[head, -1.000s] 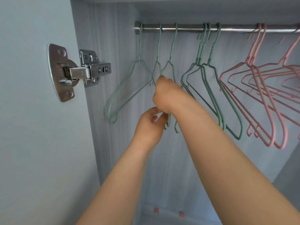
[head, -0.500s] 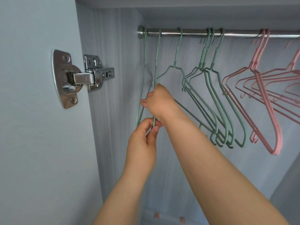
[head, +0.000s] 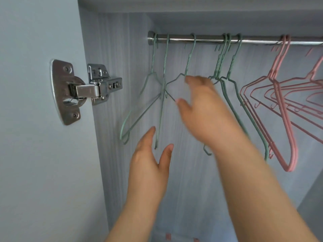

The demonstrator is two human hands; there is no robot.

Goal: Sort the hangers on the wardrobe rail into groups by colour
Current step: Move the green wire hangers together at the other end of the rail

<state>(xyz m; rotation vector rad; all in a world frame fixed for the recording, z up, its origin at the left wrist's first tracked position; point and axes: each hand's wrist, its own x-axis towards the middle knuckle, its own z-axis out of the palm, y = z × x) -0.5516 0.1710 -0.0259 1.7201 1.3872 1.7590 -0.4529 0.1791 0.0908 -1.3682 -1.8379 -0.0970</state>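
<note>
A polished round steel wardrobe rail (head: 209, 40) is seen across the top of the cabinet, and all places are given against it. Six thin green wire hangers (head: 153, 58) are hooked on the stretch nearest the rail's wall end: two close to the end bracket, one alone a little further along, then three bunched together. Thicker pink wire hangers (head: 286, 124) are hung after a gap, toward the rail's far end, with more of them cut off by the frame edge. No pink hook is seen among the green ones, so the colour split is judged largely done on the visible stretch. The green spacing is uneven, which is probably why both hands are placed at that end. The left hand (head: 150, 163) is held up below the rail's wall end, fingers straight and spread, nothing gripped. Its fingertips are just beside the lower tip of the second green hanger; contact is not clear. The right hand (head: 201, 109) is raised higher, below the rail at the lone third green hanger, open with thumb apart from fingers, nothing held. It is motion-blurred, so touching or not cannot be told. The open pose is judged as a reach toward that hanger's shoulder, likely for sliding it along. A bright metal door hinge (head: 83, 91) is fixed beyond the rail's wall end, bridging cabinet side and open door.
</note>
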